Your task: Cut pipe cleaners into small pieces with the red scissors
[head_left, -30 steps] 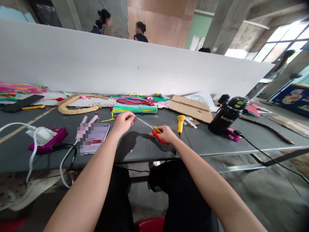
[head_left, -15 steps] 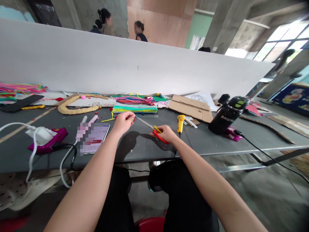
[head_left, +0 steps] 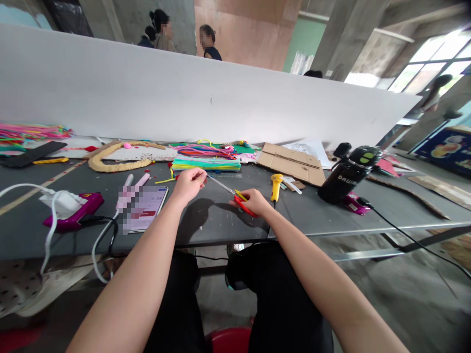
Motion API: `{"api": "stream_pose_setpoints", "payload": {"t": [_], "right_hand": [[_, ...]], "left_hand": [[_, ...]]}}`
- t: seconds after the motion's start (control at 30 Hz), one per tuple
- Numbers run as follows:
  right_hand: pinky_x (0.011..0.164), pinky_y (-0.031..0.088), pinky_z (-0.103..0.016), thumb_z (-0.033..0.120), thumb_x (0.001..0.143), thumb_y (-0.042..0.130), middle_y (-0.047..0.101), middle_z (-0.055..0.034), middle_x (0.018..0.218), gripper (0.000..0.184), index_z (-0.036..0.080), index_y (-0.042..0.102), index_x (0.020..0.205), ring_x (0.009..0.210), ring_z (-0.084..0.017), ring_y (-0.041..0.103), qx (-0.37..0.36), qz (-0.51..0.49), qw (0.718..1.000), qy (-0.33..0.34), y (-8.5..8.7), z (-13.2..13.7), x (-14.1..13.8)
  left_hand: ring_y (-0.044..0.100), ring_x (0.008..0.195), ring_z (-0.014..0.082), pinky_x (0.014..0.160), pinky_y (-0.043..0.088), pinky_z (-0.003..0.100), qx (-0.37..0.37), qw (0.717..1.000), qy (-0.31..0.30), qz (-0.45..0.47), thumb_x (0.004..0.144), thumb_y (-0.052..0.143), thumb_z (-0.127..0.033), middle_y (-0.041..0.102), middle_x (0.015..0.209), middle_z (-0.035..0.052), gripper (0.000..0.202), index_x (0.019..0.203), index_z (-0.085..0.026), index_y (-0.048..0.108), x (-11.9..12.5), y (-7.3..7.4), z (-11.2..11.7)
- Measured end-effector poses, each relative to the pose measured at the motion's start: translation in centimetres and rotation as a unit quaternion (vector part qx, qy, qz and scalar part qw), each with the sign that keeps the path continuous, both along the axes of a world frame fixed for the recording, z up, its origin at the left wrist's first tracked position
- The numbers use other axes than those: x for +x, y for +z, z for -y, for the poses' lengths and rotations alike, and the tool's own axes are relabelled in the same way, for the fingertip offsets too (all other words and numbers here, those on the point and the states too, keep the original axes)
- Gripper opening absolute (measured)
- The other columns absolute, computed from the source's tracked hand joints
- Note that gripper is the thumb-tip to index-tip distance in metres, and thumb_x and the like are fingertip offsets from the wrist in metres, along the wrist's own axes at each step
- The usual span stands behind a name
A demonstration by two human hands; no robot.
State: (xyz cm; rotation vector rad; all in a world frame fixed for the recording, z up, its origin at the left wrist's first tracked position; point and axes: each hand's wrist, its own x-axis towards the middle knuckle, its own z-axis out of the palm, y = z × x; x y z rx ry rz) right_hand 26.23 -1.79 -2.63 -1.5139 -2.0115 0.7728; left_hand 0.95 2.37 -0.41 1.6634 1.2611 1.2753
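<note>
My right hand (head_left: 255, 201) is closed round the red and yellow handles of a pair of scissors (head_left: 235, 196), blades pointing left. Their tips reach my left hand (head_left: 190, 184), which pinches something small and red that I cannot make out. Both hands hover just above the dark grey table (head_left: 217, 228). Behind my left hand lies a stack of coloured pipe cleaners (head_left: 206, 164).
A phone (head_left: 143, 209) lies left of my left hand, beside a magenta glue gun (head_left: 71, 210) with white cables. A yellow-handled tool (head_left: 275, 187), flat cardboard (head_left: 292, 164) and a black bottle (head_left: 348, 175) sit to the right. A white partition (head_left: 184, 98) backs the table; people stand beyond it.
The view has shifted slightly. Both hands stay in nearly the same place, with the scissors' tips still at my left hand's fingers.
</note>
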Motion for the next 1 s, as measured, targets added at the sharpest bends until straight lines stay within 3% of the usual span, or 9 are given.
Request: {"api": "stream_pose_setpoints", "payload": {"t": [0.53, 1.0], "right_hand": [[0.054, 0.028, -0.024, 0.066, 0.066, 0.070, 0.046, 0.0031, 0.060, 0.050, 0.017, 0.061, 0.068, 0.062, -0.011, 0.039, -0.032, -0.026, 0.999, 0.000, -0.25, -0.07, 0.09], [0.055, 0.029, -0.024, 0.069, 0.064, 0.070, 0.045, 0.0033, 0.060, 0.053, 0.017, 0.058, 0.066, 0.061, -0.010, 0.038, -0.033, -0.041, 0.999, 0.001, -0.14, -0.04, 0.23]], "left_hand": [[0.054, 0.059, 0.0114, 0.057, 0.042, 0.025, -0.025, 0.998, -0.018, 0.059, 0.076, 0.070, -0.046, 0.060, 0.072, 0.0012, 0.029, 0.078, -0.017, 0.064, 0.10, -0.18, -0.05], [0.053, 0.058, 0.0097, 0.056, 0.042, 0.024, -0.041, 0.994, -0.026, 0.098, 0.074, 0.073, -0.043, 0.061, 0.073, 0.0015, 0.028, 0.077, -0.017, 0.065, 0.30, -0.23, -0.19]]}}
